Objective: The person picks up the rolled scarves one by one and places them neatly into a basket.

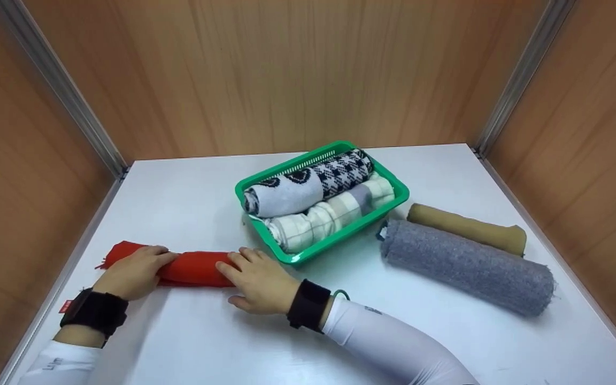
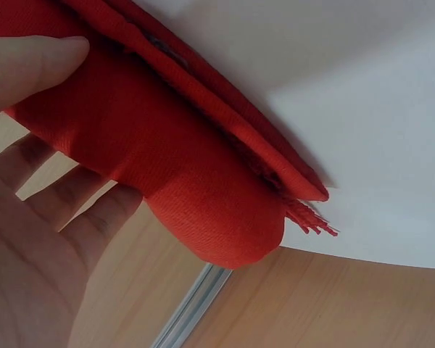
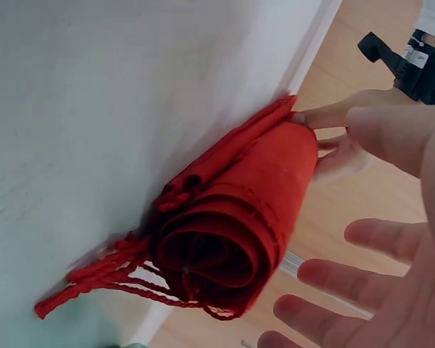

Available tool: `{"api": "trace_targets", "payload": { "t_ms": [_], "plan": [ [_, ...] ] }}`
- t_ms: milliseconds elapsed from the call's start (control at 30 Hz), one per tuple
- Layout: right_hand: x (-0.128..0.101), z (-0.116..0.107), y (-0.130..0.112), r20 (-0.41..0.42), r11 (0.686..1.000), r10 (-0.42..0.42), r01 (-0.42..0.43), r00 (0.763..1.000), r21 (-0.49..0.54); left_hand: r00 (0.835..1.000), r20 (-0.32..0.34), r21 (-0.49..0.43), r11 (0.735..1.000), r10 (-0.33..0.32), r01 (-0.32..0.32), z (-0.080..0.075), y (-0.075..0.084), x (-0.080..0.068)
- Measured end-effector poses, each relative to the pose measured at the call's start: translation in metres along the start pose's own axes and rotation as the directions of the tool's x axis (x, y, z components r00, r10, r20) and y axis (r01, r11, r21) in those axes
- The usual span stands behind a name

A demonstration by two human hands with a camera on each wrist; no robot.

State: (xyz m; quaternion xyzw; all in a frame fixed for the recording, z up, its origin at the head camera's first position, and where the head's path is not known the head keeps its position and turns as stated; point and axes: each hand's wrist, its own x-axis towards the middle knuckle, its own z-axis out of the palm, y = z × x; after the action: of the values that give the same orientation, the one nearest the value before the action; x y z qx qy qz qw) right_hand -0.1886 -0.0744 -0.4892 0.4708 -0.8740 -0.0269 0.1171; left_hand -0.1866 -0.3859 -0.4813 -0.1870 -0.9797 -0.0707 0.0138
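Observation:
A red fringed scarf [image 1: 195, 269], mostly rolled up, lies on the white table at the left front. Around its left part, my left hand [image 1: 134, 274] holds the roll, the thumb on one side and the fingers on the other in the left wrist view. My right hand [image 1: 262, 283] is at the roll's right end with its fingers spread; the right wrist view shows them apart from the cloth. That view also shows the spiral end of the red roll [image 3: 225, 239], a flat layer beside it and loose twisted tassels [image 3: 105, 272].
A green basket [image 1: 335, 239] behind the hands holds a black-and-white patterned roll [image 1: 292, 195] and a pale checked roll [image 1: 335, 216]. To the right lie a grey rolled cloth [image 1: 463, 267] and an olive-brown roll [image 1: 463, 227]. Wooden panels [image 1: 297, 75] enclose the table.

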Motion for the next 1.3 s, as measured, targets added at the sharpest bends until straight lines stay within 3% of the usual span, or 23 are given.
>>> {"api": "trace_targets", "payload": {
  "t_ms": [167,433,733,1067,1300],
  "plan": [
    [0.005,0.004,-0.001,0.009,1.000,0.027,-0.027,1.000,-0.006,0.999,0.035,0.002,1.000,0.000,0.000,-0.001,0.002,0.000],
    [0.009,0.011,0.001,0.090,0.995,0.100,-0.101,0.991,0.000,0.998,0.061,0.000,1.000,0.012,-0.012,-0.003,0.005,0.001],
    [0.014,0.018,0.000,0.182,0.982,0.140,-0.160,0.973,0.097,0.998,0.054,0.016,1.000,0.024,-0.025,-0.001,0.005,0.001],
    [0.017,0.023,-0.002,0.172,0.984,0.152,-0.165,0.973,0.066,0.999,0.032,0.030,0.999,0.013,-0.014,-0.001,-0.002,0.006],
    [0.018,0.031,-0.005,0.169,0.986,0.146,-0.157,0.975,0.051,0.997,0.064,0.041,0.999,-0.035,0.032,0.004,-0.017,0.008]
  ]
}}
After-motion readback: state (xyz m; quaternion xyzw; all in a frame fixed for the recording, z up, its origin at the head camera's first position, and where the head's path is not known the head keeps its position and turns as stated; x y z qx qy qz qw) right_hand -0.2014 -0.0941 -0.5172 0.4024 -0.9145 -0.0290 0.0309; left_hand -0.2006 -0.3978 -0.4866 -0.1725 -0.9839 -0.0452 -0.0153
